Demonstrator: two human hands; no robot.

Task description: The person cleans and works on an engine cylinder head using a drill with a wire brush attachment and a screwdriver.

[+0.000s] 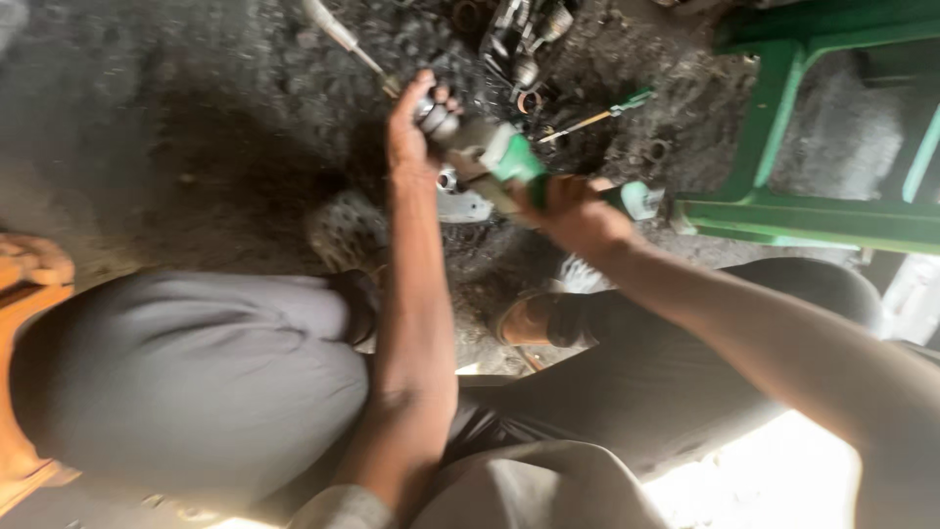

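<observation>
A green and grey power tool, shaped like an angle grinder, is held above the dirty ground between my knees. My right hand grips its body. My left hand is closed around the metal head end of the tool. The picture is blurred by motion, so the small parts at the head are unclear. A white flat piece lies on the ground just below the tool.
A green plastic frame stands at the right. Oily metal parts, a screwdriver and a metal rod lie on the dark ground ahead. My sandalled feet rest below the tool. An orange object sits at left.
</observation>
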